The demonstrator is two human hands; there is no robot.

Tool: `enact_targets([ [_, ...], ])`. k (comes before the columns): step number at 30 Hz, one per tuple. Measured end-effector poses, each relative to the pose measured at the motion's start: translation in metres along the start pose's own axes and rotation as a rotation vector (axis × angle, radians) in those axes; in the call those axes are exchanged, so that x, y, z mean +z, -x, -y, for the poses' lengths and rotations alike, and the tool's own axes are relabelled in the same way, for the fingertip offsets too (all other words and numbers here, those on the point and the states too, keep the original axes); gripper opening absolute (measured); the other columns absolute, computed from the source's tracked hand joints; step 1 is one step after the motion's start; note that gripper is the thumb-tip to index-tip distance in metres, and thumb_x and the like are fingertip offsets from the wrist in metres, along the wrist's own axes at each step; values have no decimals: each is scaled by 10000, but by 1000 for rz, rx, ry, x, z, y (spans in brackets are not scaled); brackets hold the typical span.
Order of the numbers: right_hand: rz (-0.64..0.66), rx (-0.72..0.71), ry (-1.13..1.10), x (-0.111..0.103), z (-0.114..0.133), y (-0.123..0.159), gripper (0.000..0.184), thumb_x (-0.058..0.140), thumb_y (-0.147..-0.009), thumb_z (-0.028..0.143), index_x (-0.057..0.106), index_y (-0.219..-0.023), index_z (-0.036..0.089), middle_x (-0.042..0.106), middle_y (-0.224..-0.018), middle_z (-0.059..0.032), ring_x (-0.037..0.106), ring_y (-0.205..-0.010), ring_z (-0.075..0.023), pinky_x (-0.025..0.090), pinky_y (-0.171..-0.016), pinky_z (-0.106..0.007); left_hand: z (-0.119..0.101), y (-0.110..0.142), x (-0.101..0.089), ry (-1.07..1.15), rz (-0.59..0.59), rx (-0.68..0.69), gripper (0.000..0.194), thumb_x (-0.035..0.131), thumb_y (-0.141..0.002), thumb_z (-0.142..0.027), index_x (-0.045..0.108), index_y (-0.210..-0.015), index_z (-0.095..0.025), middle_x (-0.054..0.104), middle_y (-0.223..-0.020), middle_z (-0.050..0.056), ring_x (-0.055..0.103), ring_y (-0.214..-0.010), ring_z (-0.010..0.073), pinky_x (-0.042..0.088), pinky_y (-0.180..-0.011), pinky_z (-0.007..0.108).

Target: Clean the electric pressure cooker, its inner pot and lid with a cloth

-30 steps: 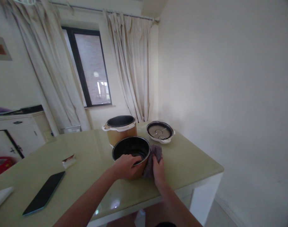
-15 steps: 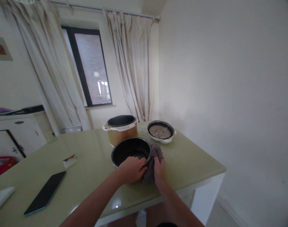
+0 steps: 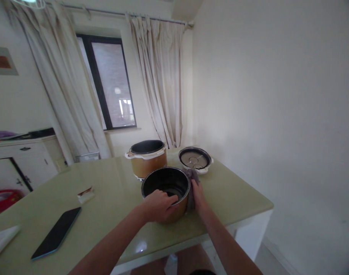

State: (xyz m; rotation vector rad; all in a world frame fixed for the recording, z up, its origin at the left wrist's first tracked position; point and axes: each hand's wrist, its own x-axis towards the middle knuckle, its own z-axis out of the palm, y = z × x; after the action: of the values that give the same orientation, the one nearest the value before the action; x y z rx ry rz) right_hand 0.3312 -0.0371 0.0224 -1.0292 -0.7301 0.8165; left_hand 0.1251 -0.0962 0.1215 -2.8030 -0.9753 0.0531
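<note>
A dark-lined inner pot with a golden-brown outside stands near the table's front edge. My left hand is closed over its near rim, with fingers reaching inside. My right hand presses a grey cloth against the pot's right outer side; part of the cloth is hidden behind the fingers. Just behind the pot is the cooker body, golden-brown with a white rim and a dark inside. To its right, the cooker lid lies with its metal inner face up.
On the left of the pale green table lie a dark phone, a small white packet and a white item at the edge. A wall rises beyond the table's right side.
The pot has shifted a little to the right and turned under my left hand. My right hand and the cloth have moved slightly up and round its right side.
</note>
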Motion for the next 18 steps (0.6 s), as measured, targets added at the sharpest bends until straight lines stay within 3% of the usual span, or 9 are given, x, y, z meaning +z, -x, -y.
enact_targets([
  [4,-192,-18,53,-3,-20,56,668,678,-808,601,659,-1330,185,737,-1309,-104,689,-1201,-301,551,-971,-370,0,-14,-2,114,-45,-57,526,309,-1064,-592,692,-1058,-232,781,-919,117,757,-854,278,512,-730,351],
  [7,-235,-57,115,9,-41,108,803,650,-854,661,535,-1478,170,685,-1388,-138,652,-1266,-328,534,-1010,-388,-1,-30,-6,237,-91,-96,667,195,-1072,-621,714,-953,-219,783,-930,110,751,-895,262,494,-751,337],
  [10,-213,-108,147,26,-58,147,842,686,-857,649,460,-1506,163,618,-1440,-183,621,-1285,-327,503,-1066,-411,-3,-47,-10,357,-113,-136,758,104,-1087,-586,735,-889,-218,789,-908,97,750,-894,248,498,-777,333],
  [12,-202,-123,163,32,-59,157,812,703,-852,638,469,-1474,172,605,-1432,-191,606,-1286,-326,492,-1083,-428,-6,-50,-12,450,-210,-191,753,91,-1098,-549,762,-993,-225,803,-985,92,747,-968,242,517,-840,338],
  [14,-204,-129,157,30,-51,152,777,716,-837,637,495,-1434,190,613,-1417,-176,602,-1284,-325,496,-1082,-437,-10,-44,-9,518,-422,-255,692,106,-1108,-491,739,-1198,-227,782,-1190,101,705,-1143,238,513,-976,361],
  [16,-181,-109,123,22,-38,140,764,742,-804,642,527,-1396,209,652,-1369,-146,632,-1236,-321,526,-1045,-435,-19,-28,2,524,-644,-267,609,170,-1102,-468,675,-1345,-229,695,-1393,116,610,-1314,250,455,-1118,416],
  [18,-135,-53,74,11,-25,127,766,758,-776,652,559,-1372,214,708,-1279,-119,684,-1140,-316,569,-975,-427,-33,-6,23,484,-746,-221,548,295,-1071,-513,643,-1392,-238,620,-1484,133,536,-1393,295,406,-1181,497],
])
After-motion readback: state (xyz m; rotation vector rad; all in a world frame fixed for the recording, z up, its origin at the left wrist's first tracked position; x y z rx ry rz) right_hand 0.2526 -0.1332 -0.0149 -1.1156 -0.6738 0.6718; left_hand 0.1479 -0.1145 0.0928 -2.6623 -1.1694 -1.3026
